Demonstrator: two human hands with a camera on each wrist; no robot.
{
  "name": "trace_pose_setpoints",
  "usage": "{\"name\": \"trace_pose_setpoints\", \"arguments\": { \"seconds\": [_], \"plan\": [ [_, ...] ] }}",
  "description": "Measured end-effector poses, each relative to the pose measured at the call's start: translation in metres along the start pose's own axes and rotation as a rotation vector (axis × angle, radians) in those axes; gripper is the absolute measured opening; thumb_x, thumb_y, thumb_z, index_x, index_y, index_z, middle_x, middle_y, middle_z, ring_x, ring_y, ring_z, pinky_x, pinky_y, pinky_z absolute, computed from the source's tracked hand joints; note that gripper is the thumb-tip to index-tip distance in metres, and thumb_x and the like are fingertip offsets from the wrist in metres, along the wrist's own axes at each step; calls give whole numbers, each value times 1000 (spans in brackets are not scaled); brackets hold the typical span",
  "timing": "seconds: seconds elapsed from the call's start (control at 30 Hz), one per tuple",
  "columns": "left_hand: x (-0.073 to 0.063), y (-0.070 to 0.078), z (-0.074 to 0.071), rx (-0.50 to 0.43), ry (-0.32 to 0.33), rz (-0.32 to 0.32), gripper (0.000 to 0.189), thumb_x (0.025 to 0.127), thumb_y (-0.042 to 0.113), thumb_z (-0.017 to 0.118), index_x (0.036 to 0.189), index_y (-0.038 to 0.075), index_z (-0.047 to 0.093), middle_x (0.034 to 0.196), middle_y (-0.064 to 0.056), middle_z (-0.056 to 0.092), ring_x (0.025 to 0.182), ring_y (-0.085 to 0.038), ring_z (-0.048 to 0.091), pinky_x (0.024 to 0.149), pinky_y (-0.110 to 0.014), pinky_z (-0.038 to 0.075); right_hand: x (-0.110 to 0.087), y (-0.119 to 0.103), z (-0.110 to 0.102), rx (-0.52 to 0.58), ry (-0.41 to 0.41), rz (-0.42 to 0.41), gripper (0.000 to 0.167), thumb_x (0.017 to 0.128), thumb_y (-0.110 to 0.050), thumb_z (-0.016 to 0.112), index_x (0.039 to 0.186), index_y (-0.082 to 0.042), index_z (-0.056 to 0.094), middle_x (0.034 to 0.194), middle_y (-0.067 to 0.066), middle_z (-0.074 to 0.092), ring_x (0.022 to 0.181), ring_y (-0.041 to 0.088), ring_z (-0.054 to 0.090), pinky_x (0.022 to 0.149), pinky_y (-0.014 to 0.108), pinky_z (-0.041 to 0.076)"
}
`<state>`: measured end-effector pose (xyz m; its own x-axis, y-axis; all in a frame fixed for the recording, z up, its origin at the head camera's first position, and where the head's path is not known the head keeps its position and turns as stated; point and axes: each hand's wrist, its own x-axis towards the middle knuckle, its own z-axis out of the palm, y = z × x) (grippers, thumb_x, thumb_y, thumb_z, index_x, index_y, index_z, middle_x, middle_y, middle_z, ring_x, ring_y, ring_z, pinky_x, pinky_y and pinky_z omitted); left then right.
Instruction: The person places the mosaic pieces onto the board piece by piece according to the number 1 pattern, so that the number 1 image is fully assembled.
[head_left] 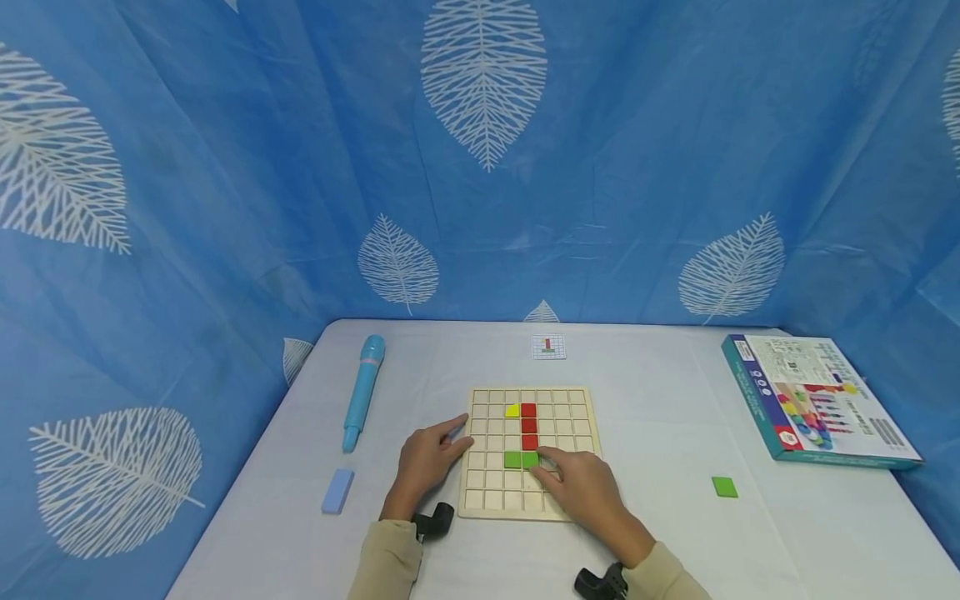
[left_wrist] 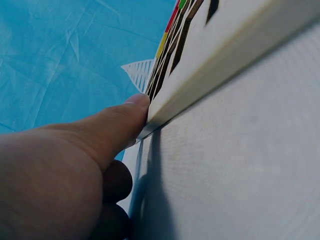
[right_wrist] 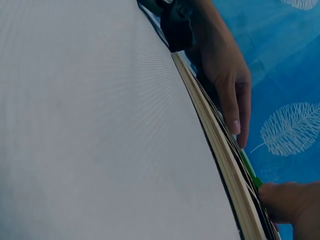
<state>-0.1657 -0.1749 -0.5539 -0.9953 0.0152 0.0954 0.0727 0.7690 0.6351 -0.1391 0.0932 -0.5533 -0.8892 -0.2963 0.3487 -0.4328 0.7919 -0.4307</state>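
A gridded wooden board (head_left: 555,425) lies on the table. My left hand (head_left: 423,461) rests its fingertips against the board's left edge; in the left wrist view its thumb (left_wrist: 120,122) is straight against the rim. With thumb and index finger, my right hand (head_left: 588,490) pinches a green tile (head_left: 530,459) in a square of the grid. Directly left of it sits another green tile (head_left: 512,460). Several red tiles (head_left: 528,425) form a column above the pinched one. Beside the top red tile is a yellow piece (head_left: 513,411) with a slanted side.
Behind the board lies a small pattern card (head_left: 548,347). A blue microphone-shaped object (head_left: 363,393) and a light blue block (head_left: 337,491) are on the left. To the right are a loose green tile (head_left: 724,487) and a printed box (head_left: 825,400). A leaf-patterned blue curtain (head_left: 600,167) hangs behind.
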Motion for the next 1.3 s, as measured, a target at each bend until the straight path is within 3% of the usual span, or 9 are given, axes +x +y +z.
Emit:
{"name": "trace_pose_setpoints", "arguments": {
  "seconds": [0.3, 0.6, 0.9, 1.03, 1.3],
  "plan": [
    [-1, 1, 1, -11, -12, -14, 47, 93, 39, 76, 137, 23, 68, 56, 9, 44, 50, -8, 36, 51, -27, 31, -3, 1, 2, -30, -7, -1, 34, 88, -36, 81, 113, -12, 79, 43, -23, 29, 47, 1, 32, 50, 28, 41],
    [-2, 1, 0, -8, -3, -7, 47, 92, 39, 76, 136, 22, 69, 56, 9, 44, 50, -8, 36, 51, -27, 32, -2, -1, 2, -21, 21, 7, 32, 86, -36, 83, 109, -14, 80, 43, -20, 38, 49, 1, 35, 51, 28, 43],
    [-2, 1, 1, -15, -2, -9, 47, 93, 39, 76, 136, 22, 69, 56, 9, 43, 50, -8, 36, 52, -27, 31, -6, 5, -1, 19, 47, 57, 30, 85, -30, 85, 108, -13, 80, 45, -22, 38, 48, -1, 33, 50, 25, 36],
    [-2, 1, 2, -17, -6, -10, 47, 93, 39, 76, 137, 22, 68, 55, 9, 43, 50, -9, 36, 52, -27, 32, -13, 14, -11, 14, 94, 98, 28, 85, -27, 85, 108, -13, 80, 45, -23, 29, 47, 0, 29, 49, 25, 31],
    [0, 1, 0, -8, -5, -8, 48, 93, 39, 76, 137, 22, 68, 56, 9, 43, 50, -8, 36, 51, -27, 32, -31, 40, -35, -52, 252, 92, 27, 79, -18, 89, 104, -9, 81, 48, -23, 26, 45, -3, 22, 44, 22, 24]
  ]
}}
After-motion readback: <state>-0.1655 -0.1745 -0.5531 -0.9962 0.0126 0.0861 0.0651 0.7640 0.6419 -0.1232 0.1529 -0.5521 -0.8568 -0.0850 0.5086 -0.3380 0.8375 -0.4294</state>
